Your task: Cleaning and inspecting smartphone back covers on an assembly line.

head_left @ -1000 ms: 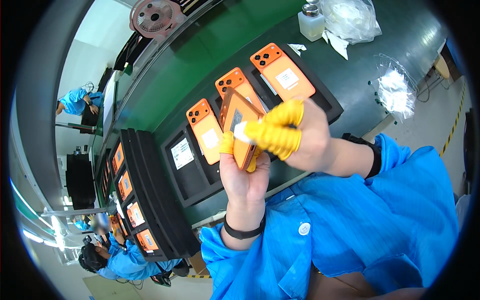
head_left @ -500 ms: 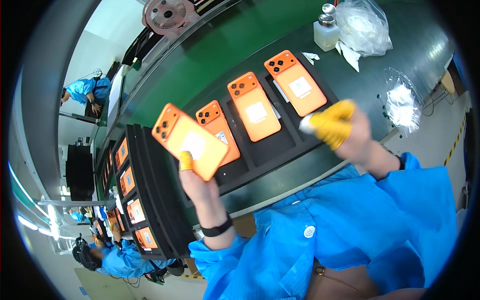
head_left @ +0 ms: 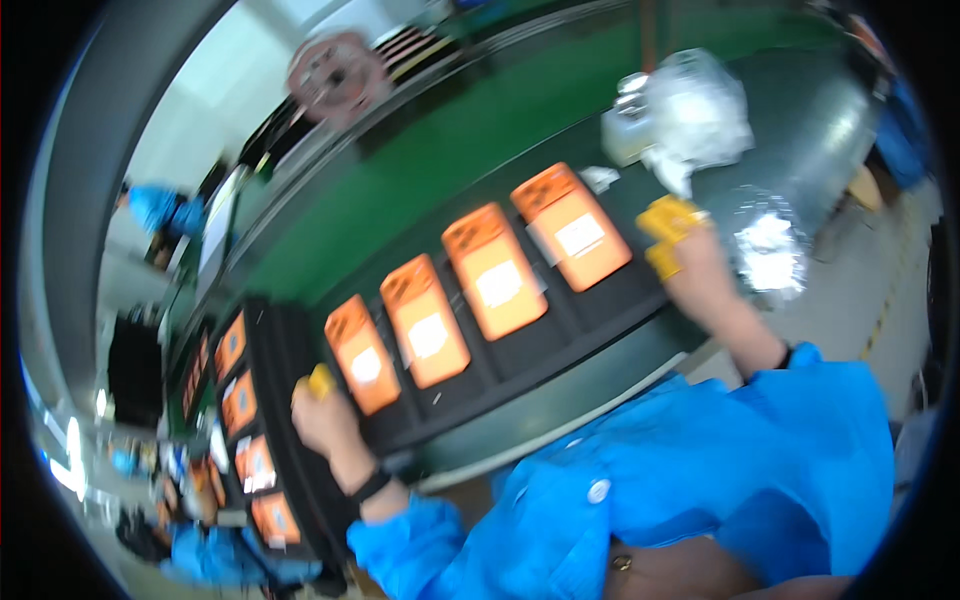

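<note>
Several orange phones, each with a white label on its back, lie in a slanting row in a black tray (head_left: 480,390). The leftmost phone (head_left: 362,355) is in its slot beside my left hand (head_left: 328,420), which is at the tray's left end with a yellow finger cot on. My right hand (head_left: 700,270), its fingers in yellow cots, is just beyond the tray's right end, near the rightmost phone (head_left: 575,235). Both hands are smeared by motion. Neither shows a phone in it, and I cannot see whether they touch the tray.
A stack of black trays with orange phones (head_left: 240,405) stands at left. Toward the back right are a pump bottle (head_left: 627,135), a clear plastic bag (head_left: 700,110), crumpled tissue (head_left: 600,178) and a shiny clear bag (head_left: 770,255). A pink fan (head_left: 335,75) stands behind. Other people in blue work nearby.
The phone from my left hand now lies in the tray's left slot. My left hand has moved left and down, and my right hand slightly toward the tray's right end. The view has shifted.
</note>
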The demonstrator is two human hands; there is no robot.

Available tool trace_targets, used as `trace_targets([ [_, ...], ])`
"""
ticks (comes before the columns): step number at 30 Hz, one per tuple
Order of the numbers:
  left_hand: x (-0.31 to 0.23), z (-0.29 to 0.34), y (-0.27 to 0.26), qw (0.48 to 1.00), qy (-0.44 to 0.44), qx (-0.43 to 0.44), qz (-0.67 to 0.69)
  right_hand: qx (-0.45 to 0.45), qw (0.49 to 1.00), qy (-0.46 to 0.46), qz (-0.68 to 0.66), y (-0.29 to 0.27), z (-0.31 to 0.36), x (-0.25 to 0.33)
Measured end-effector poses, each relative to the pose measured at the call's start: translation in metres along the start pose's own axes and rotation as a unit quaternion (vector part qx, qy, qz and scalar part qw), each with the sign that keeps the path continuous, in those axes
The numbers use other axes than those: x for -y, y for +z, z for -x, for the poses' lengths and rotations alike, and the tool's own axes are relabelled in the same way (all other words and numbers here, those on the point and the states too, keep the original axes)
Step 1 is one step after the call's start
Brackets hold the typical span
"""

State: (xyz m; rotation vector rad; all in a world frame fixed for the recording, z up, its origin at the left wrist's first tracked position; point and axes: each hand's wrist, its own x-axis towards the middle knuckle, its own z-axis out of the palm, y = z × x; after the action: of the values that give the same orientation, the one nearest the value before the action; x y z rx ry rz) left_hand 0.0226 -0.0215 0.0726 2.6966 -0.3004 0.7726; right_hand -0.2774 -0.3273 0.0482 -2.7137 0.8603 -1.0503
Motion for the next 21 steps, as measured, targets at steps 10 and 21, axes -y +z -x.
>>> trace_targets([
  [10,0.083,0.06,0.001,0.957,-0.131,0.189,0.175,0.087,0.974,0.101,-0.182,0.06,0.03,0.02],
  [21,0.18,0.14,0.015,0.722,-0.264,0.409,0.492,0.248,0.821,0.359,-0.369,0.03,0.0,-0.033],
])
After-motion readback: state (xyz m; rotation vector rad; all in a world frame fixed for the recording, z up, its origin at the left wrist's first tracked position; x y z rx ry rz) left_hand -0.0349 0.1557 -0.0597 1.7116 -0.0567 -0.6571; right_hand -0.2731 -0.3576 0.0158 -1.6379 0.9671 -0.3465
